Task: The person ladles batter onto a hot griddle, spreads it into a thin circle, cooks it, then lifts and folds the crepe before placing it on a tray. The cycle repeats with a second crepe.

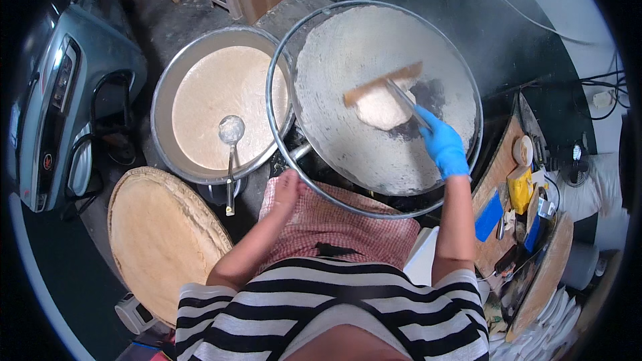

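Grey floor (pixel 304 3) shows at twelve o'clock; the griddle (pixel 334 47) sits at one, the pot (pixel 162 120) at ten, well stocked with batter (pixel 200 113). Your gloved right hand (pixel 443 144) grasps the spreader (pixel 374 88), its blade against a pale lump (pixel 382 108) near the griddle's middle. Your bare left hand (pixel 287 192) is by the ring (pixel 269 93), toward the griddle's seven; I can't tell whether it grips. Most of the griddle looks coated; what seems left is the lump and a dark patch (pixel 431 97) toward three.
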A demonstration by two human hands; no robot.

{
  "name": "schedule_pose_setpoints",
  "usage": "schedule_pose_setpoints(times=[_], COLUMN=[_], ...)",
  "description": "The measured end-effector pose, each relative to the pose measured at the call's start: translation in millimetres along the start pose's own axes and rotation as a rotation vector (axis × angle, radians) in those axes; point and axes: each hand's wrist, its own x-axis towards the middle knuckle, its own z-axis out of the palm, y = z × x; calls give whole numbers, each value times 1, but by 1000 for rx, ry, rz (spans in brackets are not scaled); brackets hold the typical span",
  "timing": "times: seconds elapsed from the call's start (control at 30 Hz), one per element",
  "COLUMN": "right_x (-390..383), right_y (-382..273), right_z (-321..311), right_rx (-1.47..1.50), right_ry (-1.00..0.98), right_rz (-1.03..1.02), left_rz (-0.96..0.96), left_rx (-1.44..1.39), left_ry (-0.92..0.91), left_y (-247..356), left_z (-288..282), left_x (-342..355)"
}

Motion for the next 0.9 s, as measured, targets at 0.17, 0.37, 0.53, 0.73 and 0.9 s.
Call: schedule_pose_setpoints(times=[0.17, 0.37, 0.53, 0.73, 0.9], right_x=[0, -1, 10, 6, 17], right_y=[-10, -2, -11, -2, -11], right_z=[6, -5, 1, -15, -2], right_rx=[122, 16, 103, -53, 21], right_ry=[-78, -99, -119, -171, -128], right_rz=[-74, -25, -131, -37, -37], left_rz=[33, -56, -4, 89, 186], left_rx=[-107, 1, 251, -15, 206], left_ry=[57, 8, 42, -14, 100], left_y=[-23, 39, 87, 34, -31], left_z=[39, -1, -19, -15, 25], left_x=[-7, 44, 70, 23, -11])
